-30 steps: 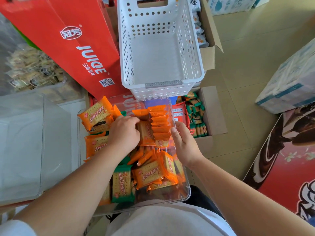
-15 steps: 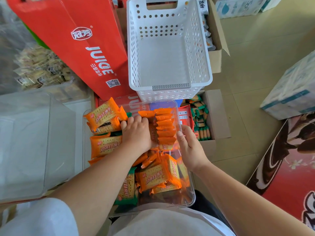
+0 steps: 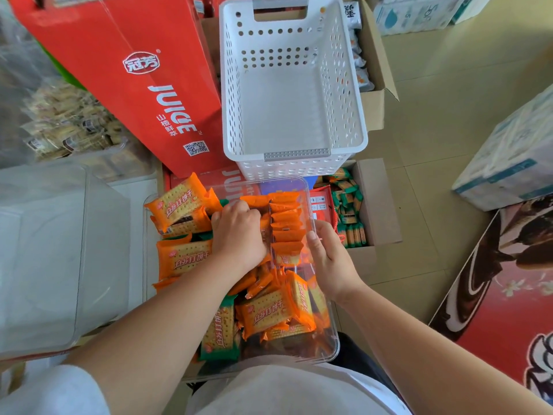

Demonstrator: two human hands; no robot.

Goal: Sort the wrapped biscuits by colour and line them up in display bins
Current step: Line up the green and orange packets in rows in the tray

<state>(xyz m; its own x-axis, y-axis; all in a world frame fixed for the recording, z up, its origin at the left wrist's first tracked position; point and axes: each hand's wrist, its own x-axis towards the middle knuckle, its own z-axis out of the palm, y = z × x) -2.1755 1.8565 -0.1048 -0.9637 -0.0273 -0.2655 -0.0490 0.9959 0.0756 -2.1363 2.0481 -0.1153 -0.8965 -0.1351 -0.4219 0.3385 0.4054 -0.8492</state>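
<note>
Orange biscuit packs [image 3: 287,232] in clear bin [image 3: 327,351], tiled floor [image 3: 449,115], stacked cartons [image 3: 514,163]

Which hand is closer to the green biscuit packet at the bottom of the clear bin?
Left. The left hand is above the green biscuit packet, its forearm passing beside it; the right hand grips the clear bin's far right wall.

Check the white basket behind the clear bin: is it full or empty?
Empty. The white basket shows only its bare floor and perforated walls; no packets lie inside.

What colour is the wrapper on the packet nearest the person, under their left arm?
Green wrapper, clearest in the head view.
</note>
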